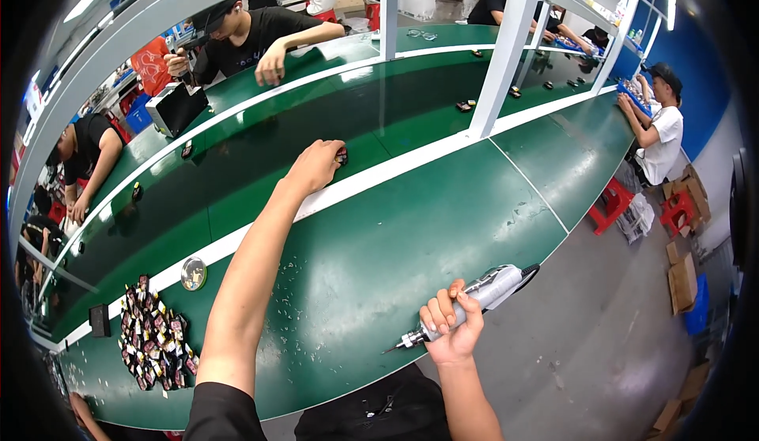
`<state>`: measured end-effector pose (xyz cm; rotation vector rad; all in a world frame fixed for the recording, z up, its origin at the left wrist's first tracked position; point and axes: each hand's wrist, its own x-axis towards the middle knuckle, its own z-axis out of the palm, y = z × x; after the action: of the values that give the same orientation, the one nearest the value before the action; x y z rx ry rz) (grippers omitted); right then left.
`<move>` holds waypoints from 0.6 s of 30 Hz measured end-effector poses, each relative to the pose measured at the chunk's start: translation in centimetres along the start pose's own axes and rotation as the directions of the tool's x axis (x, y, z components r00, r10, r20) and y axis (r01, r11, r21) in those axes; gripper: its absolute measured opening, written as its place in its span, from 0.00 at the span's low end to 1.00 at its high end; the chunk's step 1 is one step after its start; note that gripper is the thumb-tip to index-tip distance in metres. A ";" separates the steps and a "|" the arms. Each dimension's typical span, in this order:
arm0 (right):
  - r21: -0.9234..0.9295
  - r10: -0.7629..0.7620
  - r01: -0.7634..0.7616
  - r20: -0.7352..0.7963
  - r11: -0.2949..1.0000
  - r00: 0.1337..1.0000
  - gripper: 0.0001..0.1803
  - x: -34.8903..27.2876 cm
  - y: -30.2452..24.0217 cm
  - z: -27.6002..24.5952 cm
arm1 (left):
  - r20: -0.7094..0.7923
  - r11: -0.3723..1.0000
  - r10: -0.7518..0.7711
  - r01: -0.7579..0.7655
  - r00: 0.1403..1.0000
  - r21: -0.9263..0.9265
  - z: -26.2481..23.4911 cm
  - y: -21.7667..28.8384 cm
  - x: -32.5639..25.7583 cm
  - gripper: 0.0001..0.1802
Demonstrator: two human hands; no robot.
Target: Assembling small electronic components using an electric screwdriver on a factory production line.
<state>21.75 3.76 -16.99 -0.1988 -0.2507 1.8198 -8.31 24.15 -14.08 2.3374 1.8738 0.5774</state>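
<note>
My left hand [315, 167] reaches across the white rail onto the dark green conveyor belt. Its fingers are closed on a small black part [341, 156] with reddish marks, mostly covered by the fingertips. Near the front edge of the green worktable [379, 243], my right hand [451, 326] is wrapped round a grey electric screwdriver [482, 289]. The screwdriver's thin bit points left and a little down, apart from any part. A heap of small black parts [154, 334] with pink and yellow-white patches lies at the left of the table.
A round tin [194, 273] with small pieces and a black block [100, 321] stand near the heap. Tiny clear scraps dot the tabletop. White posts [506, 62] rise beside the belt, which carries several small parts [465, 107]. Other people sit along the line; red stools [610, 204] stand right.
</note>
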 end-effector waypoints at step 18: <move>-0.153 0.097 -0.099 -0.020 0.983 0.995 0.05 -5.9 0.7 0.2 | 0.111 0.861 0.328 -0.249 0.938 -0.444 -0.6 17.6 -22.5 0.26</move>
<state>22.56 -2.15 -16.96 -0.3360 -0.3793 1.8974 3.73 -1.73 -13.52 2.2874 1.1766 0.6889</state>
